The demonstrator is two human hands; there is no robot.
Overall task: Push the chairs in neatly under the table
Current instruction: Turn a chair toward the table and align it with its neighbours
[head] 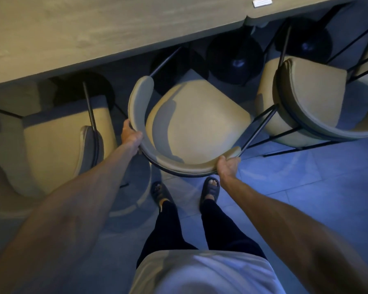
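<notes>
The beige padded chair (196, 119) with black metal legs stands just short of the pale wooden worktop (94, 28), its seat front skewed rightward toward it. The left hand (131, 134) and the right hand (226, 166) each grip its curved backrest.

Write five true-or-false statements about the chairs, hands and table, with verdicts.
1. The left hand and the right hand both grip the middle chair by its curved backrest. True.
2. The middle chair's seat is tucked fully under the table. False: the seat stands out from the table's edge, in plain view.
3. A small white object lies on the table. True.
4. Only one chair shows. False: a left chair and a right chair flank it.
5. The person is barefoot. False: slippers are on both feet.
</notes>
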